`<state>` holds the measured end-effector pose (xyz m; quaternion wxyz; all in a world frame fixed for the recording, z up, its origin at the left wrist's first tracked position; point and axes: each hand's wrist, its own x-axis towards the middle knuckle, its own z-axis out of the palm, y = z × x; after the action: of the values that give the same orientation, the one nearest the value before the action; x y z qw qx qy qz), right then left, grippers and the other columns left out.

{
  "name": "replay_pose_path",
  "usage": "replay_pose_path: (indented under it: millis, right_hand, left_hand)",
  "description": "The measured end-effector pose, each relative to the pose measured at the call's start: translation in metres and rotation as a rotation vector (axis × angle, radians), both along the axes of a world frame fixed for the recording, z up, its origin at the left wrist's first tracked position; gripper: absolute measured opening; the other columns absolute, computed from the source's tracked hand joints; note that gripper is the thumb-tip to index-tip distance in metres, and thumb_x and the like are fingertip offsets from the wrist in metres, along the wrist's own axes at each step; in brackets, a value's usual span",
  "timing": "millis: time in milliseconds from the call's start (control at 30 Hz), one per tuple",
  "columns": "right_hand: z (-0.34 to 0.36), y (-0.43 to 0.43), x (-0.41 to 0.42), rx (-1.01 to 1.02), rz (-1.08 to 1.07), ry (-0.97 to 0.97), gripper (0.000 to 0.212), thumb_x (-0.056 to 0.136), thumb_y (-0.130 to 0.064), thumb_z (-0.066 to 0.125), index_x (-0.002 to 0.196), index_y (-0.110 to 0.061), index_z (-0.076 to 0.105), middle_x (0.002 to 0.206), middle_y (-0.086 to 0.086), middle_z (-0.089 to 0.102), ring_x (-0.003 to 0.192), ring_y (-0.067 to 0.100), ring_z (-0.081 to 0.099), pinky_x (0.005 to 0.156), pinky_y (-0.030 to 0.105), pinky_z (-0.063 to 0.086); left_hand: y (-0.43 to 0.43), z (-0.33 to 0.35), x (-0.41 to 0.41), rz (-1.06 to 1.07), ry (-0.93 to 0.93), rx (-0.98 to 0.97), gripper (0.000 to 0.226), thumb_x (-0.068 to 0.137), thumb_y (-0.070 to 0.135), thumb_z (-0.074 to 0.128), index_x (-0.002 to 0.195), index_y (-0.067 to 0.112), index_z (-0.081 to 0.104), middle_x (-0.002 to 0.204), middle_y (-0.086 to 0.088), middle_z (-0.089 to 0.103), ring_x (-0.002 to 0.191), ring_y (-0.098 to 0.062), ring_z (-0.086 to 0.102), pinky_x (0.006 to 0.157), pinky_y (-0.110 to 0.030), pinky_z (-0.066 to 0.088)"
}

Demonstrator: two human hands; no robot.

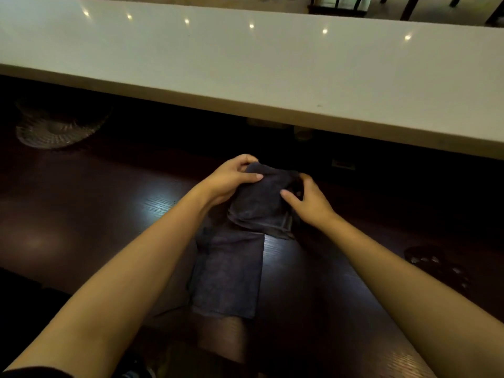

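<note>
Dark towel (257,211) on table (95,214), left hand (231,180) gripping it at 10 o'clock, right hand (309,204) gripping at 3 o'clock

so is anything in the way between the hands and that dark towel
Nothing visible does: the left hand and right hand both grip the bunched far end of the dark towel, whose near end lies flat on the table.
</note>
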<state>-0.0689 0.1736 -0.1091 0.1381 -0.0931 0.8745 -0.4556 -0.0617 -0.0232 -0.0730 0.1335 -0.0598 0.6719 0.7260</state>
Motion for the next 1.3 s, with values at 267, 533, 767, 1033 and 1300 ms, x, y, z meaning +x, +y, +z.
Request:
replay_pose_path:
  millis: [267,533,767,1033,1300]
  right_hand:
    - [0.030,0.028,0.004,-0.650,-0.035,-0.323,0.041,0.084,-0.013,0.064,0.122,-0.021,0.051,0.123,0.003,0.058,0.108,0.008,0.058,0.083,0.012,0.050]
    - [0.060,0.077,0.033,-0.859,0.100,-0.465,0.044,0.073,-0.017,0.062,0.117,-0.020,0.058,0.110,-0.002,0.069,0.103,0.011,0.064,0.083,0.021,0.053]
    - [0.079,0.140,0.060,-0.847,-0.116,-0.185,0.016,0.079,-0.001,0.057,0.089,-0.011,0.064,0.073,-0.006,0.072,0.073,0.005,0.067,0.070,0.016,0.053]
    - [0.102,0.231,0.090,-0.611,-0.266,-0.003,0.022,0.086,0.001,0.055,0.088,-0.018,0.066,0.076,-0.008,0.070,0.079,0.006,0.064,0.076,0.017,0.051]
    - [0.084,0.298,0.142,-0.257,-0.335,-0.011,0.013,0.088,-0.002,0.057,0.099,-0.007,0.062,0.085,0.000,0.063,0.083,0.014,0.060,0.075,0.025,0.048]
  left_hand:
    - [0.011,0.053,0.012,-0.306,0.051,0.131,0.050,0.072,-0.014,0.056,0.108,0.020,0.056,0.085,0.011,0.070,0.086,-0.003,0.064,0.076,-0.017,0.052]
    - [0.053,0.094,0.029,-0.550,0.068,0.014,0.036,0.072,-0.013,0.060,0.091,0.018,0.064,0.084,0.008,0.070,0.081,-0.008,0.065,0.070,-0.021,0.054]
    - [0.101,0.102,0.033,-0.497,0.176,-0.239,0.027,0.073,-0.004,0.068,0.089,0.018,0.065,0.087,0.004,0.063,0.080,-0.004,0.062,0.070,-0.017,0.051]
    - [0.190,0.098,0.038,-0.524,0.130,-0.223,0.035,0.081,0.003,0.063,0.114,0.012,0.060,0.099,-0.004,0.064,0.089,-0.010,0.062,0.081,-0.018,0.051]
    - [0.262,0.068,0.064,-0.647,0.111,-0.494,0.022,0.081,0.006,0.066,0.103,0.002,0.066,0.089,-0.008,0.064,0.081,-0.011,0.058,0.072,-0.019,0.048]
